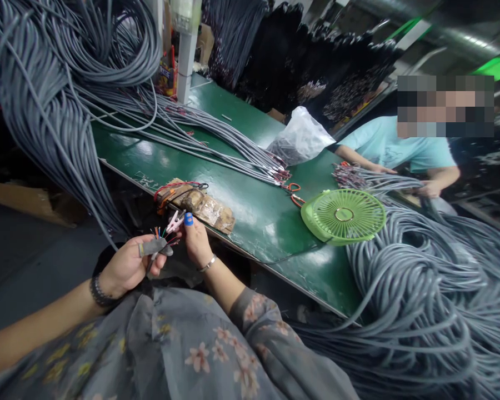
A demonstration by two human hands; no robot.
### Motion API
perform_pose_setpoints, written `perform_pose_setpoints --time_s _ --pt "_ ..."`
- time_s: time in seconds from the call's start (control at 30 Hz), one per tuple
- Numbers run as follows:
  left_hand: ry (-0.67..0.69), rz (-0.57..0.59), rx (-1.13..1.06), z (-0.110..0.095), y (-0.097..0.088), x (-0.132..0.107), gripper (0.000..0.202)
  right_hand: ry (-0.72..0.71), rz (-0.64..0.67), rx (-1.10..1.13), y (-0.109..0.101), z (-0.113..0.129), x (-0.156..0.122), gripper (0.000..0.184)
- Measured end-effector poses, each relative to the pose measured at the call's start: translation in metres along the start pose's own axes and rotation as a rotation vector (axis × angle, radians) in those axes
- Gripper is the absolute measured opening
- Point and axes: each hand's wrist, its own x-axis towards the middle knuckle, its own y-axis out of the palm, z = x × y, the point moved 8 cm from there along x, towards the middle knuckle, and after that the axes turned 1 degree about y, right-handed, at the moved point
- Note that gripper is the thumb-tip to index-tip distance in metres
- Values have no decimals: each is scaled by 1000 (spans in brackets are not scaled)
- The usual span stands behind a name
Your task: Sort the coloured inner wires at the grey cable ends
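Note:
My left hand, with grey covers on its fingers, is closed around the end of a grey cable. Thin coloured wires fan out from that end in orange, blue, green and dark red. My right hand is closed close beside it, a blue wrap around the thumb. At its fingertips is a small pale pink clip-like tool, its jaws hard to make out. Just beyond both hands, a tape-covered block with red and black wires sits at the table edge.
Grey cables lie across the green table, and a large coil hangs at left. A green fan stands at right beside heaped cables. Behind are a plastic bag and a co-worker handling cables.

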Motion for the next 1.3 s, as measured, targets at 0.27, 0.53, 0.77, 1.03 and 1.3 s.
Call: perform_pose_setpoints --time_s 0.27,0.53,0.77,1.03,1.3 --pt "-29 -34 5 7 3 5 42 210 32 325 18 -10 5 49" --pt "5 -50 38 11 -2 -1 44 306 68 357 19 -14 -3 56" --pt "50 -81 55 6 -6 -4 43 273 105 330 16 -5 -9 44" --pt "119 -150 -35 -3 -1 -8 37 285 119 341 25 -5 -9 47" --pt "121 -173 -31 3 -3 -4 24 245 -13 376 22 -12 -1 47"
